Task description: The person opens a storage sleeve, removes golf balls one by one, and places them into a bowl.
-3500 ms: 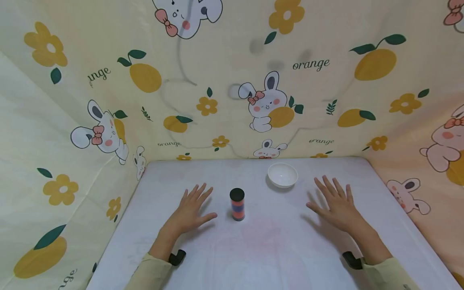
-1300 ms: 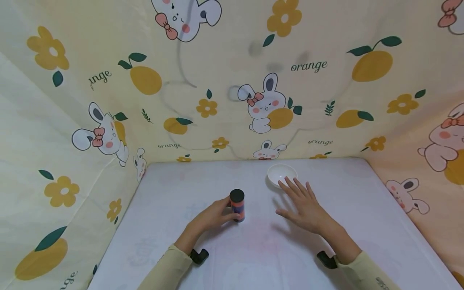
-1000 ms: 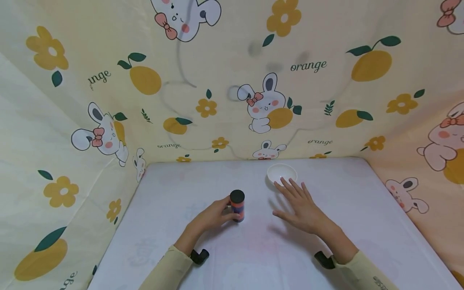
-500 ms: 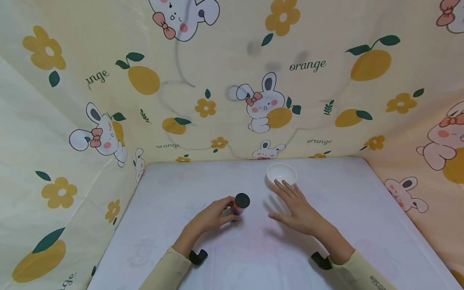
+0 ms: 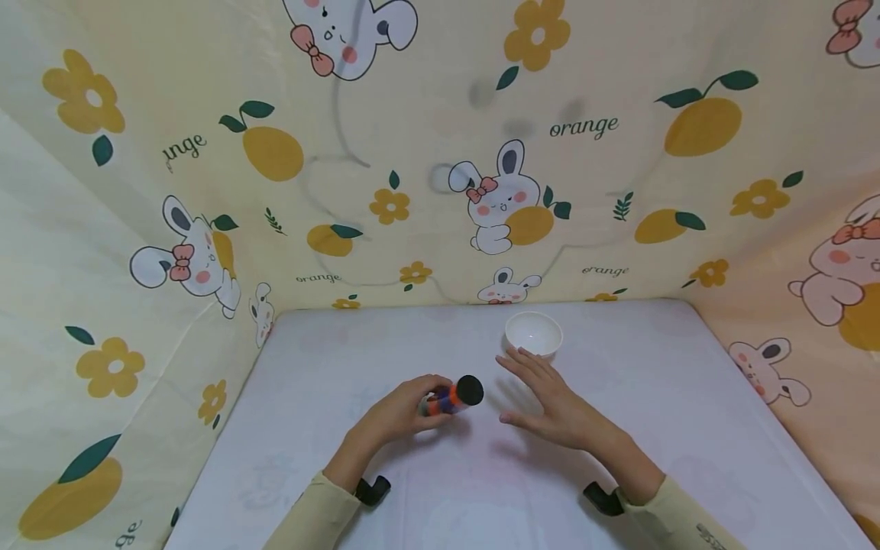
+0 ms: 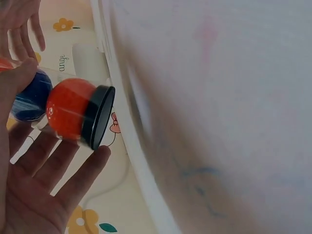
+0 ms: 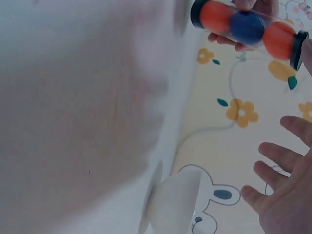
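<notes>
My left hand grips a clear tube of balls, thumb on one side and fingers on the other. The tube is tilted over the table, its black cap pointing right. Inside, in the right wrist view, two orange balls flank a dark blue ball, and both ends are black. My right hand is held out with fingers apart, just right of the cap and holding nothing. A white bowl sits beyond the right fingertips, its near rim close behind them in the head view.
The white-covered table carries the bowl near its back edge. A cream cloth backdrop with rabbits and oranges rises behind and at both sides. Black wrist cameras are strapped below each hand.
My left hand reached in from the left, gripped the standing tube, and tipped it so the cap leans right. My right hand moved left from the table's right side towards the cap.
</notes>
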The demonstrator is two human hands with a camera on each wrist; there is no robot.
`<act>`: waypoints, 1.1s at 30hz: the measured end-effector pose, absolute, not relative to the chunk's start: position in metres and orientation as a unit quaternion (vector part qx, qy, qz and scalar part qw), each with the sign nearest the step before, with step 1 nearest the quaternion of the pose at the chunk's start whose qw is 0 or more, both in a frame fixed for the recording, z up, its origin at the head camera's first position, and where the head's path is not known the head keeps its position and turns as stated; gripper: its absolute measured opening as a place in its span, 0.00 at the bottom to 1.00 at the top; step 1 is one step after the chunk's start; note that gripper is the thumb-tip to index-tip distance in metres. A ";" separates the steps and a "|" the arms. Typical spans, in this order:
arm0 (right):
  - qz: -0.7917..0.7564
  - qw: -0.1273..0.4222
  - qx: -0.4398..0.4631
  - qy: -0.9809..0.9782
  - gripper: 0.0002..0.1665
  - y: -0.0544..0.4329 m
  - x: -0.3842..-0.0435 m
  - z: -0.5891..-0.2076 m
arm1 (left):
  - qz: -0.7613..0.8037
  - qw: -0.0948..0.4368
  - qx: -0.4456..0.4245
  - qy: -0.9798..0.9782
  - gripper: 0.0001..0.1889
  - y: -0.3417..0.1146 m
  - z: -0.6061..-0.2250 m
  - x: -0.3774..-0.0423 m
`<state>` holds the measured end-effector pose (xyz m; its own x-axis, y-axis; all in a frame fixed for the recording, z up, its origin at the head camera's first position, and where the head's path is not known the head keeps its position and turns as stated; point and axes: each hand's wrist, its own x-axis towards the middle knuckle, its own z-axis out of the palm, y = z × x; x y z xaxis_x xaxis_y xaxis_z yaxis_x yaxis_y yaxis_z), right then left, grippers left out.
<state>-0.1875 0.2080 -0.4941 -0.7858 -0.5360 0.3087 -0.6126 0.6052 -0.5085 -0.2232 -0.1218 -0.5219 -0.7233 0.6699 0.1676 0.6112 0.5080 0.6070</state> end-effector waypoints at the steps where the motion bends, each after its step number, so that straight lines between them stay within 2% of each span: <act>1: 0.312 0.062 0.324 -0.891 0.54 0.207 -0.187 -0.495 | 0.329 0.043 0.370 0.868 0.27 -0.121 -0.521 -0.223; 9: 0.337 0.064 0.344 -0.874 0.53 0.200 -0.186 -0.496 | 0.306 0.044 0.373 0.875 0.26 -0.116 -0.519 -0.221; 20: 0.382 0.089 0.383 -0.836 0.42 0.194 -0.189 -0.501 | 0.279 0.055 0.349 0.893 0.25 -0.113 -0.512 -0.216; 25: 0.401 0.094 0.382 -0.827 0.39 0.191 -0.189 -0.502 | 0.268 0.045 0.360 0.893 0.25 -0.112 -0.511 -0.216; 33: 0.430 0.067 0.384 -0.814 0.33 0.188 -0.189 -0.500 | 0.264 0.048 0.379 0.885 0.25 -0.109 -0.512 -0.217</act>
